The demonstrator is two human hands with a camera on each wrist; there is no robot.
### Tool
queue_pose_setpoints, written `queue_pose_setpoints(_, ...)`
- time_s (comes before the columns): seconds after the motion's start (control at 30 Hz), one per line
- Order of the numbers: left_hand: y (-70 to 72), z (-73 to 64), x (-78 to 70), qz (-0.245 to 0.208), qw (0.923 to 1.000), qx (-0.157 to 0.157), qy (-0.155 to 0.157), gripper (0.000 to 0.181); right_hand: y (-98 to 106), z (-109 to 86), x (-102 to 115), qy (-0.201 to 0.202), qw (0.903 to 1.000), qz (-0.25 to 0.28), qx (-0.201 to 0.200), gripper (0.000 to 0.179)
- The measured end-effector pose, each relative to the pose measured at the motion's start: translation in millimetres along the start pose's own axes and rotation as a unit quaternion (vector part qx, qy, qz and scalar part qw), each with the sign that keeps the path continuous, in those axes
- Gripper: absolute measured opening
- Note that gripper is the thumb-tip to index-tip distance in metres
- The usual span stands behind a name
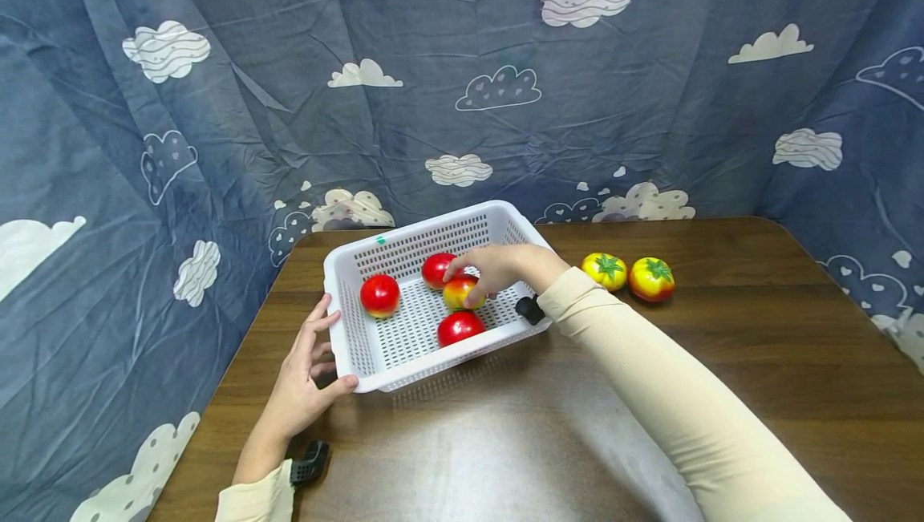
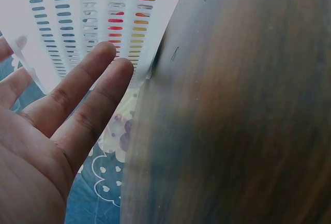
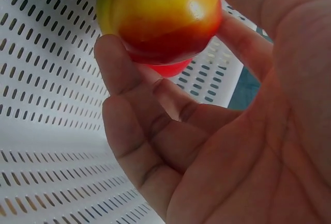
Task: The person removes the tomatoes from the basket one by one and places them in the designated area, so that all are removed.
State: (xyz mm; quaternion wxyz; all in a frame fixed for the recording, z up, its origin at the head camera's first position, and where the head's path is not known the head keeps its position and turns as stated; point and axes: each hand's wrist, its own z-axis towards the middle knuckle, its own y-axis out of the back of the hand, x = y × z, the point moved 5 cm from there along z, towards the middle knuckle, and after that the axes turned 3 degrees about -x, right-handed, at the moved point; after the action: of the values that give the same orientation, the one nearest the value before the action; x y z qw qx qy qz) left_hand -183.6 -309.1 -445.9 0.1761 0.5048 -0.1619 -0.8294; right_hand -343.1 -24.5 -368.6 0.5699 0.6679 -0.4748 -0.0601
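Inside a white perforated plastic basket (image 1: 433,362), my right hand (image 1: 498,267) holds a yellow-and-red tomato (image 1: 456,294) between thumb and fingers. The right wrist view shows this tomato (image 3: 160,19) close up, yellow above and red below, with fingertips around its sides. Three red tomatoes lie in the basket: one at the left (image 1: 379,296), one behind the held tomato (image 1: 436,270) and one in front of it (image 1: 460,329). At the basket's left end, my left hand (image 1: 306,382) rests with fingers and thumb spread along the rim; its straight fingers (image 2: 98,94) lie by the slotted wall.
Two yellow-red tomatoes with green tops, one (image 1: 605,271) beside the other (image 1: 652,279), sit right of the basket on the brown wooden table (image 1: 758,329). Behind the table hangs a blue curtain (image 1: 433,25) with white clouds. A black band (image 1: 310,463) circles the left wrist.
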Motion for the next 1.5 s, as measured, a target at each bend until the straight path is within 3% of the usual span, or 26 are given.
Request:
queue_pose_setpoints(0.87,-1.1,0.0,-2.4,-0.001,1.0,0.001,0.003,0.095,15.7,-38.4,-18.6,0.008,0.9913,0.129,-0.026,0.057)
queue_pose_setpoints(1.5,-1.4,-1.4,0.1,-0.007,1.0,-0.001,0.002,0.095,27.0,-68.8,-39.6,0.008,0.9846,0.156,-0.078,0.061)
